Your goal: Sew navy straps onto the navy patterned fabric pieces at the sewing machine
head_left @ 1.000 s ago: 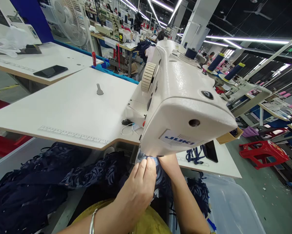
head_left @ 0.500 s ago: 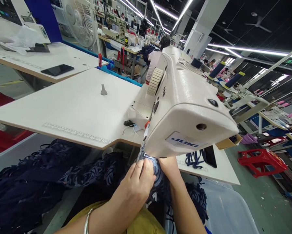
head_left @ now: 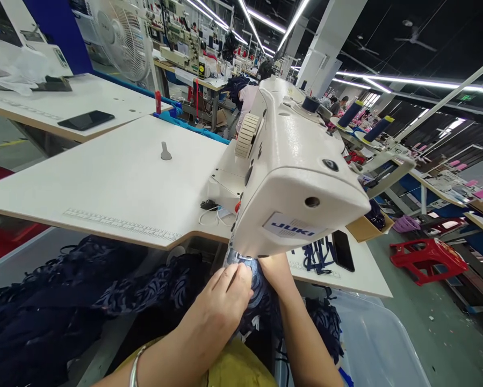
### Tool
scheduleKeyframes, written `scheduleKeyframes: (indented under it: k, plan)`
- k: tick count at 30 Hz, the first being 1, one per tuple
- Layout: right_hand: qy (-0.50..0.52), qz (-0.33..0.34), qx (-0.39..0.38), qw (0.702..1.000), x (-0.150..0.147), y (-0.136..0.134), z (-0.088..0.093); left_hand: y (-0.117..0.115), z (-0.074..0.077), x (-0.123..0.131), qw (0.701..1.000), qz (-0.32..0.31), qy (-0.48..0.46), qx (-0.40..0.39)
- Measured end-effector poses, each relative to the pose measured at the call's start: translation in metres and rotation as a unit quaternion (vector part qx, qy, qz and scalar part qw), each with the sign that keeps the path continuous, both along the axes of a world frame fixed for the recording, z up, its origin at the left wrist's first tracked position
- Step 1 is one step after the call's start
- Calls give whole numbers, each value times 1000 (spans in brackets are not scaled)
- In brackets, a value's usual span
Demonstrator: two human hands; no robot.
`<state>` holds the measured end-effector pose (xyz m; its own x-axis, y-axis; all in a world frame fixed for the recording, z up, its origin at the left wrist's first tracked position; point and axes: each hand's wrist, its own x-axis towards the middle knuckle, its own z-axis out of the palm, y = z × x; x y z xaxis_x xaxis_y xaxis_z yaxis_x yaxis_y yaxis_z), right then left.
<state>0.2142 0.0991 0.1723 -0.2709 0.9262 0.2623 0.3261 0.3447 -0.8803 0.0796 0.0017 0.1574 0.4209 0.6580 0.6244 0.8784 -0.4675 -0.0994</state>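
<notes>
A cream JUKI sewing machine (head_left: pixel 293 177) stands on a white table (head_left: pixel 116 183). Dark navy lace fabric (head_left: pixel 261 285) lies under the machine's head at the table's front edge. My left hand (head_left: pixel 225 303), a bangle on its wrist, presses its closed fingers down on this fabric just below the head. My right hand (head_left: pixel 275 269) reaches under the head on the fabric's right side; its fingers are hidden by the machine. More of the navy lace (head_left: pixel 76 301) is piled to my lower left.
A clear plastic bin (head_left: pixel 378 344) sits at lower right, a red stool (head_left: pixel 429 258) beyond it. A black phone (head_left: pixel 343 250) and navy straps lie on the table right of the machine. Another phone (head_left: pixel 86 120), a fan (head_left: pixel 122 37) and other workstations with people stand behind.
My hands and the fabric stay under the machine head; my left fingers shifted slightly on the lace. The view swayed a little with my head.
</notes>
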Motion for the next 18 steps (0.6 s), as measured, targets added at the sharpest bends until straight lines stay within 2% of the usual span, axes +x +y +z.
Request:
scheduleKeyframes:
  k: [10, 18]
  plan:
    - [3, -8, -9, 1000, 1, 1, -5, 5, 9, 1, 1000, 8, 4, -10]
    - [-5, -4, 54, 999, -3, 5, -3, 7, 10, 3, 999, 13, 14, -26]
